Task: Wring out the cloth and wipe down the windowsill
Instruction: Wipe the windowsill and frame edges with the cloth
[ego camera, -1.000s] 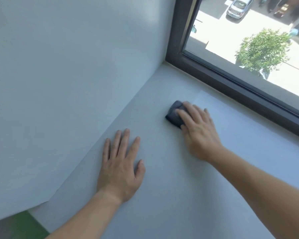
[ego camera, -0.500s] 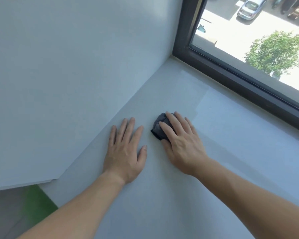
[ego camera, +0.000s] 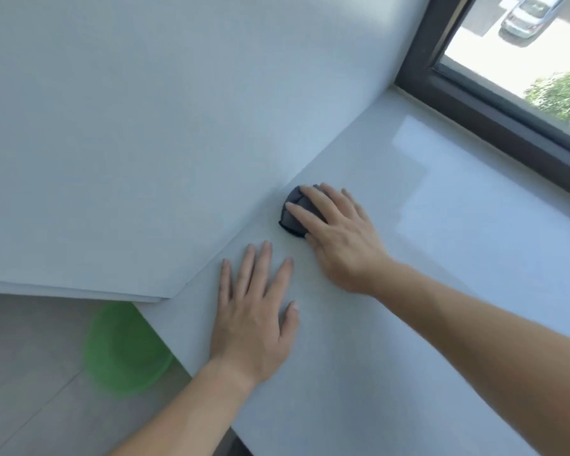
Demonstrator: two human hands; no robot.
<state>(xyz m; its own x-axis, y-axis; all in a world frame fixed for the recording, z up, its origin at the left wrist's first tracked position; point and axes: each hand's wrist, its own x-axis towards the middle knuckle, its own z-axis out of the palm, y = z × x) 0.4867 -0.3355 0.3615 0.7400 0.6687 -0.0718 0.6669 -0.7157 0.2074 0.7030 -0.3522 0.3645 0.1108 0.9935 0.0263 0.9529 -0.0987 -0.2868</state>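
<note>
I record a pale, glossy windowsill (ego camera: 441, 291) running from the lower foreground up to a dark window frame (ego camera: 494, 116) at upper right. A white wall (ego camera: 145, 126) closes it off on the left. Through the glass, a parked car (ego camera: 527, 14) and a treetop (ego camera: 563, 93) are visible below in bright sun.

On the sill, a dark grey cloth (ego camera: 292, 213) lies bunched, just beside the line where sill meets wall. The right hand (ego camera: 339, 238) rests on top of it, palm down, fingers extended across the cloth and pressing it to the surface. The cloth's left part shows beyond the fingertips.

The left hand (ego camera: 254, 311) lies flat on the bare sill, fingers spread and straight, holding nothing. It is near the right hand but touches neither it nor the cloth. Both forearms are bare.

Below the sill's left edge, a green basin (ego camera: 122, 350) sits on a grey floor (ego camera: 20, 390). It is blurred, and I cannot tell its contents.
</note>
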